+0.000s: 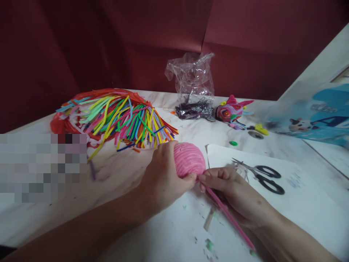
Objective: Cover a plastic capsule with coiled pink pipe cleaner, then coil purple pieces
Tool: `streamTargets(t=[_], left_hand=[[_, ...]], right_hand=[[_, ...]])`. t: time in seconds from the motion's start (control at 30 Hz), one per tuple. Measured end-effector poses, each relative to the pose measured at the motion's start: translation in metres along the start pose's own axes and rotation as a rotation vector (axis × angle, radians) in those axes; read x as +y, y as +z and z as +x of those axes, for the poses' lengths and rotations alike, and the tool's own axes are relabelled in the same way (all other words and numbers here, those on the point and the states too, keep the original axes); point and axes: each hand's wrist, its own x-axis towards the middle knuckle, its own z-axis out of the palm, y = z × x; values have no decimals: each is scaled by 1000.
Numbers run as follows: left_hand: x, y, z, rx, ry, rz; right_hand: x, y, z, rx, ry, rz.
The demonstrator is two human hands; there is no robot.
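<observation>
At the middle of the table (114,189), between both hands, a pink ball (190,159) is held, its surface ridged with close rows. Its left side is cupped by the left hand (166,176), the fingers curved partway round and the thumb pressed at the lower edge. Just beside the ball, at its lower right, a pink strand (229,216) is pinched by the right hand (226,183), thumb and fingers closed together; its tail is left trailing toward the wearer.

Step in hand, as judged: the strand is being laid against the ball. For the next move, a steady ball and a guided, lightly tensioned strand would be called for.

Right of the ball: scissors (256,172), laid on white paper (308,189). Left of and beyond the ball: coloured strips (133,120), heaped on red plastic (58,123). Beyond the ball: a clear bag (195,80), stood upright. Beyond and right: a multicoloured ornament (230,111); nearer, a green disc (233,143).
</observation>
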Motion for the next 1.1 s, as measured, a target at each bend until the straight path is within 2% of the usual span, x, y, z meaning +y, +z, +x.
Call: streamTargets(t=[0.23,0.5,0.8,0.97,1.1], left_hand=[[-3,3,0,24,38,47],[-2,4,-2,26,13,34],[-2,3,-1,11,1,27],[-1,2,0,9,-17,25],[-2,1,0,3,17,27]], right_hand=[[1,-2,0,-33,49,35],[3,-5,3,-101,115,108],[2,-5,4,-100,150,78],[3,-3,1,-27,39,-39],[4,0,1,32,-47,-162]])
